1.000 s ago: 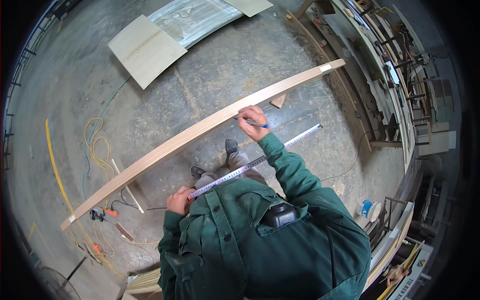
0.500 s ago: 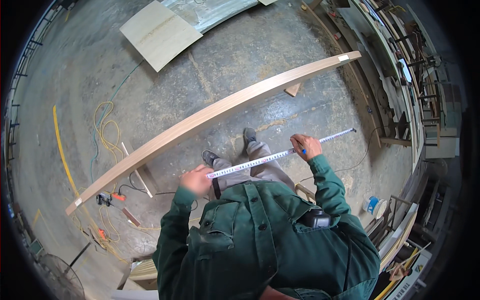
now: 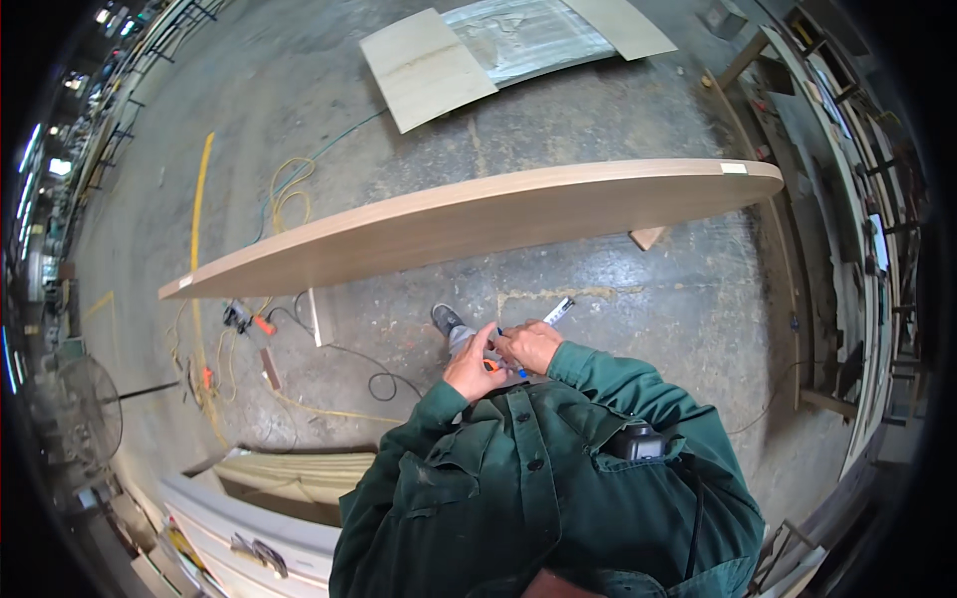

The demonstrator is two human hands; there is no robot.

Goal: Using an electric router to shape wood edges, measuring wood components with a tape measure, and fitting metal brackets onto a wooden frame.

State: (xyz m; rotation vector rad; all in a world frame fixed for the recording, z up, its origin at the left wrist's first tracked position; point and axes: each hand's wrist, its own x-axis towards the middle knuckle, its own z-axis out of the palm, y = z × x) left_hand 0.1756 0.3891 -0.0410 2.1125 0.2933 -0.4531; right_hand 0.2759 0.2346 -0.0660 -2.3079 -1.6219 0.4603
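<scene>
My left hand (image 3: 471, 371) is closed around a tape measure (image 3: 491, 365), of which a small orange part shows between the fingers. Close beside it, my right hand (image 3: 531, 346) is closed too, with a blue-ended pen (image 3: 522, 374) poking out below its fingers. A short length of white tape blade (image 3: 561, 310) sticks out past the right hand. Beyond both hands a long wood-grain panel (image 3: 478, 214) with a rounded right end stands across the floor, its edge upward. A white label (image 3: 734, 168) sits on its edge near the right end.
A wood block (image 3: 647, 238) lies beneath the panel. Cords (image 3: 291, 194) and a corded power tool (image 3: 237, 316) lie to the left. Flat boards (image 3: 429, 65) rest farther off. Racks of sheet material (image 3: 827, 199) line the right; a fan (image 3: 90, 409) stands left.
My hands have come together in front of my chest. The long tape blade stretched between them has shortened to a stub. My view has turned, showing more of the panel's broad face.
</scene>
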